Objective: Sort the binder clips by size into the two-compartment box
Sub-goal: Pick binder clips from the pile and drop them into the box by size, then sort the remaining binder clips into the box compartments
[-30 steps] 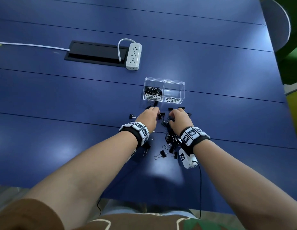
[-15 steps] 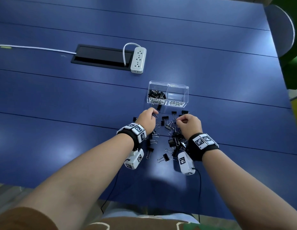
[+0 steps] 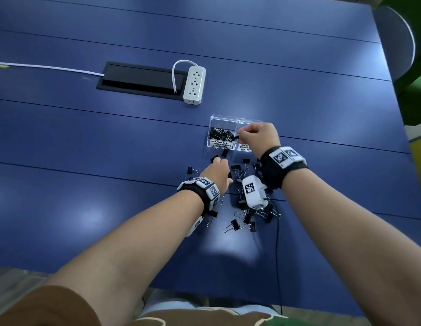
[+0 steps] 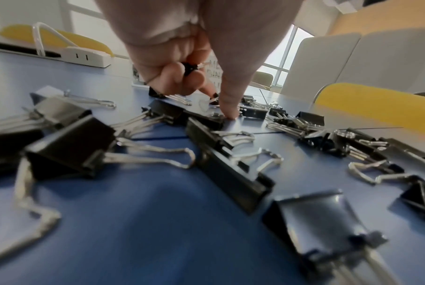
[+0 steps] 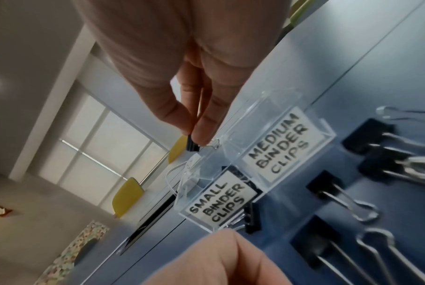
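The clear two-compartment box [image 3: 222, 121] stands on the blue table, labelled small [image 5: 218, 204] on the left and medium [image 5: 279, 146] on the right. Several small black clips lie in the left compartment; the right one shows none. My right hand [image 3: 238, 137] pinches a small binder clip [image 5: 192, 143] between thumb and forefinger just above the box's divider. My left hand [image 3: 217, 161] is low on the table at the far end of the loose clip pile [image 3: 247, 215]. Its curled fingers hold a small clip [image 4: 189, 68] while one fingertip [image 4: 228, 113] touches the table.
A white power strip [image 3: 194, 84] and a black cable hatch [image 3: 141, 81] lie beyond the box to the left. A grey chair back [image 3: 397, 41] stands at the table's right edge. A thin black wire [image 3: 276, 243] runs from the right wrist towards me.
My right hand has lifted off the pile with a small clip and moved forward over the box. The left hand has stayed low at the pile.
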{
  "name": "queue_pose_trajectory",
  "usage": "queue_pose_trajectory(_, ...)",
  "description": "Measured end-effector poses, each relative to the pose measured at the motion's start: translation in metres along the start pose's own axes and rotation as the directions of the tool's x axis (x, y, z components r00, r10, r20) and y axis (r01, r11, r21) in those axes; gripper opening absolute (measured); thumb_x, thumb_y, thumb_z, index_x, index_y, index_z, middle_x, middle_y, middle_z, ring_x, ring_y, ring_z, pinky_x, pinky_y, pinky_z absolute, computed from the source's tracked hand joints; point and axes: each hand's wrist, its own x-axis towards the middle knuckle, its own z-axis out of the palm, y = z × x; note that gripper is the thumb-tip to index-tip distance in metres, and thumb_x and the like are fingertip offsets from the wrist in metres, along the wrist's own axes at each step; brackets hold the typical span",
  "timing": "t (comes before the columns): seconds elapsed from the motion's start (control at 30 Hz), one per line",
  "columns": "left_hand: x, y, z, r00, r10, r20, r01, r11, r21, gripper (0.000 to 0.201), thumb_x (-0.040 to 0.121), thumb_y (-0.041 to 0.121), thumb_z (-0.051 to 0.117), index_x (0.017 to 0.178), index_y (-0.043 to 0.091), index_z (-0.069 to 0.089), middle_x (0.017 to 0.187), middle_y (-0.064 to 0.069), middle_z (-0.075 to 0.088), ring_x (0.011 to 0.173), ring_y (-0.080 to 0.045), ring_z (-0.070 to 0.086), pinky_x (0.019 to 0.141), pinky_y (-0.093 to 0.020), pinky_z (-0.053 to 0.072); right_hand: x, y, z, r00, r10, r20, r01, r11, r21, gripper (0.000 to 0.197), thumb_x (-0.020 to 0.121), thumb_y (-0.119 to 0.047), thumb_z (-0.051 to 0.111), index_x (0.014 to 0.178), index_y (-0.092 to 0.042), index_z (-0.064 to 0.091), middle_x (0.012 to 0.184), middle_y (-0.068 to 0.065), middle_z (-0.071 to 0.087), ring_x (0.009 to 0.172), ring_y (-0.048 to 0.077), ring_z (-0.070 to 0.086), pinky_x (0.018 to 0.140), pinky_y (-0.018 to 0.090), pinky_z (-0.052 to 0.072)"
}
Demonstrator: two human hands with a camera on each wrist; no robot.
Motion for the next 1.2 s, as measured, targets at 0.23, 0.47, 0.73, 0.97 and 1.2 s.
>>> queue_pose_trajectory(0.23,0.001,-0.008,-0.016,0.998,0.041,-0.052,-0.047,0.992,-0.115,0.012,0.094,0.019,0.053,0.092,0.01,0.044,0.105,-0.014,0.055,0.089,-0.037,0.058,0.08,-0.043,0.048,0.02,-0.009,0.011,0.999,-0.001,0.036,0.002,0.999,-0.044,0.019,0.081,-0.005,0.057,0.09,-0.015,0.07,0.079,0.003,0.067,0.071,0.016,0.062,0.071,0.025,0.051)
queue_pose_trajectory(0.47,0.024,-0.003,-0.072,0.956,0.013,-0.294,-0.07,0.98,-0.185,0.014,0.095,0.021,0.051,0.105,0.011,0.052,0.105,-0.007,0.062,0.09,-0.026,0.058,0.081,-0.036,0.047,-0.013,0.033,-0.005,0.994,-0.068,0.09,0.1,0.904,-0.417,0.021,0.086,-0.009,0.05,0.087,-0.012,0.071,0.097,0.008,0.07,0.09,0.027,0.065,0.088,0.034,0.052)
queue_pose_trajectory(0.73,0.065,0.0,-0.089,0.979,0.104,-0.176,-0.076,0.985,0.157,0.016,0.093,0.014,0.052,0.106,0.011,0.06,0.117,-0.013,0.057,0.105,-0.033,0.058,0.088,-0.041,0.049,-0.032,0.078,0.014,0.951,-0.076,0.299,0.247,0.768,-0.591,0.052,0.083,0.01,0.044,0.129,-0.012,0.049,0.129,0.01,0.044,0.11,0.031,0.051,0.091,0.041,0.05)
queue_pose_trajectory(0.97,0.059,0.005,-0.074,0.95,0.224,-0.216,-0.201,0.972,0.122,0.022,0.088,0.005,0.052,0.107,0.012,0.062,0.121,-0.007,0.056,0.121,-0.029,0.046,0.096,-0.044,0.048,-0.033,0.079,0.016,0.978,-0.043,0.205,0.146,0.841,-0.521,0.024,0.086,0.003,0.048,0.106,-0.005,0.057,0.12,0.012,0.048,0.109,0.032,0.05,0.093,0.039,0.045)
queue_pose_trajectory(1.2,0.021,0.024,-0.023,0.915,0.332,-0.228,-0.316,0.943,0.104,0.015,0.086,0.009,0.056,0.099,0.011,0.062,0.109,-0.01,0.053,0.107,-0.026,0.048,0.089,-0.039,0.048,-0.037,0.08,-0.009,0.997,0.005,0.071,0.018,0.944,-0.329,0.011,0.084,-0.01,0.057,0.087,-0.014,0.067,0.101,0.008,0.061,0.094,0.024,0.058,0.09,0.032,0.046)
